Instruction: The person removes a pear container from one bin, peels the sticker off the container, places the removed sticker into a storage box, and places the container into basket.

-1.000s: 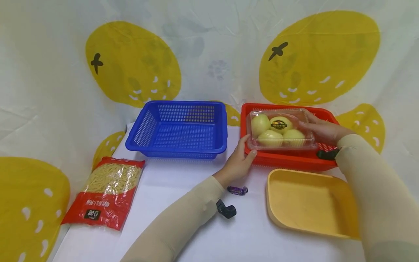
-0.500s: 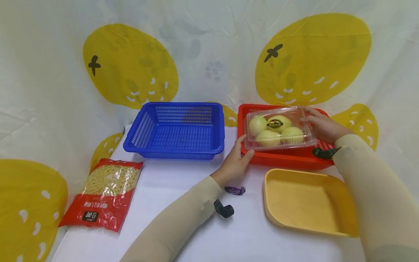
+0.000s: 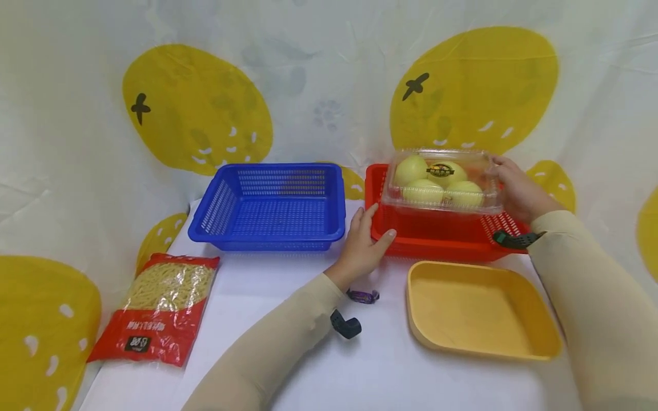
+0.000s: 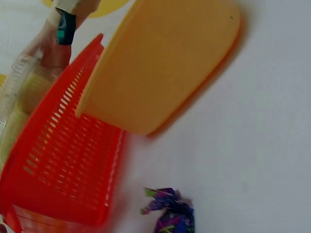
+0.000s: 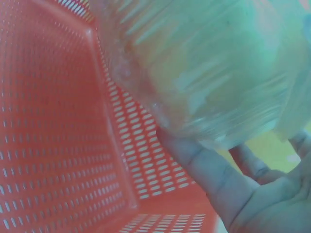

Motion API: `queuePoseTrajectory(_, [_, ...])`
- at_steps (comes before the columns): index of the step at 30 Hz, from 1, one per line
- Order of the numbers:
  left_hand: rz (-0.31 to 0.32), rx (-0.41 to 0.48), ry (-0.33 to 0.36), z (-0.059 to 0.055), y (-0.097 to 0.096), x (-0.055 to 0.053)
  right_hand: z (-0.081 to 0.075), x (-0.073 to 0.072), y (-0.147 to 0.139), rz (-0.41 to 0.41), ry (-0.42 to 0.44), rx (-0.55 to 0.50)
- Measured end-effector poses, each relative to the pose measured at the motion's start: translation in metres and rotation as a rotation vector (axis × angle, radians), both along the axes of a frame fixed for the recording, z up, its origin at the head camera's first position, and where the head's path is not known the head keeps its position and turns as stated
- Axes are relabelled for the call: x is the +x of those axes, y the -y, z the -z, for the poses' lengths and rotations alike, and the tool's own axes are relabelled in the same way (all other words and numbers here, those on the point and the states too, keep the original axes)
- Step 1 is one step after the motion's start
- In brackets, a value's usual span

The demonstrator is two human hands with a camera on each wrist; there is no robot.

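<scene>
My right hand (image 3: 521,188) grips the right end of a clear plastic clamshell box of fruit (image 3: 444,181), its thumb and fingers around that end. Several pale yellow-green fruits and a dark label show through the lid. The box is held over the back part of the red basket (image 3: 432,242), and the right wrist view shows its underside with fingers beneath it. At the basket's left front corner, my left hand (image 3: 360,245) has its thumb and fingers spread, fingertips right at the rim. The left wrist view shows only a fingertip in the lower left corner.
A blue basket (image 3: 334,228) stands to the left of the red one. In front of the red basket is a yellow tub (image 3: 478,311). A purple wrapped candy (image 3: 363,296) lies below my left hand. A red bag of pasta (image 3: 156,308) lies at the left table edge.
The fruit box has risen and moved towards the back in my right hand, uncovering more of the red basket's inside. My left hand stays at the basket corner. The head view has shifted slightly.
</scene>
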State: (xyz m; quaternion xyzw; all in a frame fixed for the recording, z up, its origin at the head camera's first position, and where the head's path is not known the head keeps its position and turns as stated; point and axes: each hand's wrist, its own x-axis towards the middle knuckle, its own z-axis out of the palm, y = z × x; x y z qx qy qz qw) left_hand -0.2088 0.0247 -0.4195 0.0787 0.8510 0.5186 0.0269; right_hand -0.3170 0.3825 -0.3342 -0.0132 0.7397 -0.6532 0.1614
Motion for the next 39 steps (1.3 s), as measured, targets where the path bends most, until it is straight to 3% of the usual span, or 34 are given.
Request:
queuePoseTrajectory(9, [0.058,0.041,-0.120,-0.032,0.018,0.020,-0.020,0.030,0.014,0.022,-0.017,-0.076])
queuePoseTrajectory(20, [0.121,0.009,-0.221,-0.060,0.060,0.048,-0.043,0.086,0.054,0.027,-0.079,-0.103])
queuePoseTrajectory(24, [0.129,0.008,-0.247,-0.064,0.077,0.056,-0.043,0.108,0.071,0.057,-0.082,-0.098])
queuePoseTrajectory(32, [0.132,0.063,-0.296,-0.067,0.116,0.079,-0.030,0.146,0.101,0.036,-0.110,-0.278])
queuePoseTrajectory(39, [0.095,0.100,-0.299,-0.069,0.156,0.103,-0.022,0.161,0.136,0.029,-0.114,-0.222])
